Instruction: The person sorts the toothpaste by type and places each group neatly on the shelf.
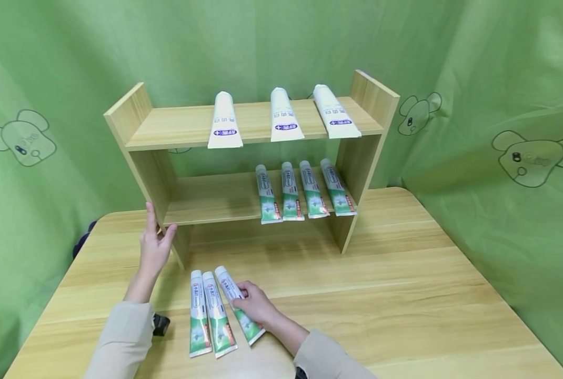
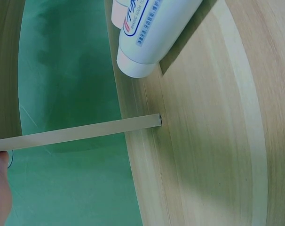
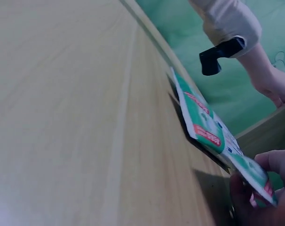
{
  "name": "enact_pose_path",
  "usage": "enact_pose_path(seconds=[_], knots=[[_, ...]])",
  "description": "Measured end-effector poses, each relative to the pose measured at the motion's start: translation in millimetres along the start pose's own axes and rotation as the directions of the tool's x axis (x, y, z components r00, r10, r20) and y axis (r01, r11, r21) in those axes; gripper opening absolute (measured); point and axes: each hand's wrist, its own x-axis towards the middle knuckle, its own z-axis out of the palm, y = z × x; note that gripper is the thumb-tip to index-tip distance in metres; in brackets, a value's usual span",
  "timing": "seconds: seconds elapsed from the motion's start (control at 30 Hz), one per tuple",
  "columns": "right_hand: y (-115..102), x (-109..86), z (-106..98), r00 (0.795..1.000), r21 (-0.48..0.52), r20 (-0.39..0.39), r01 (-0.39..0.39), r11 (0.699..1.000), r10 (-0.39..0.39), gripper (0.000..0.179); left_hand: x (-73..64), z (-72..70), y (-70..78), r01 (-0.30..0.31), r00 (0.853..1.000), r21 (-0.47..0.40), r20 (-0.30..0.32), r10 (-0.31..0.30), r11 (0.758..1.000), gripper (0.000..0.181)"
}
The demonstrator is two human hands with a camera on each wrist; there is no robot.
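Observation:
With thumb and fingers, my right hand [image 1: 258, 306] holds a green-and-white toothpaste tube [image 1: 228, 284], slanted near the tabletop. Just left of it, two like toothpaste tubes [image 1: 199, 311] lie side by side on the table, caps toward the shelf. At the wooden shelf [image 1: 141, 179], my left hand [image 1: 154, 251] grips the left side panel, its index finger pointing up and its thumb near the middle board's corner. The left wrist view shows the thumb [image 2: 0, 176] against the panel's edge. In the right wrist view, fingers cover part of the held tube [image 3: 250, 172].
Several green-and-white toothpaste tubes [image 1: 288, 192] lie on the middle board's right half. Three white tubes [image 1: 224, 123] lie on the top board, ends overhanging its front edge. A green curtain [image 1: 475, 63] surrounds the wooden table [image 1: 404, 295] at the back and sides.

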Motion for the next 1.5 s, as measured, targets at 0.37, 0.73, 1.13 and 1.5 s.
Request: enact_pose_path(seconds=[0.37, 0.73, 1.13, 1.5], knots=[[-7.4, -0.9, -6.8, 0.995, 0.302, 0.093, -0.071, 0.951, 0.045, 0.043, 1.3, -0.8, 21.7, 0.002, 1.0, 0.004, 0.0, -0.002, 1.0, 0.091], [-28.0, -6.5, -18.4, 0.999, 0.384, 0.04, -0.027, 0.923, 0.012, 0.043, 0.8, 1.3, 4.5, 0.011, 1.0, 0.001, -0.006, -0.011, 1.0, 0.085], [-45.3, -12.6, -27.2, 0.999, 0.419, 0.037, 0.016, 0.908, -0.034, 0.029, 0.0, 0.8, -1.1, 0.004, 1.0, 0.027, -0.007, -0.004, 1.0, 0.087], [-54.6, -15.9, -30.8, 0.996, 0.445, 0.011, 0.071, 0.893, -0.085, 0.017, 3.7, -1.1, 31.5, -0.004, 1.0, 0.054, -0.014, 0.005, 0.999, 0.089]])
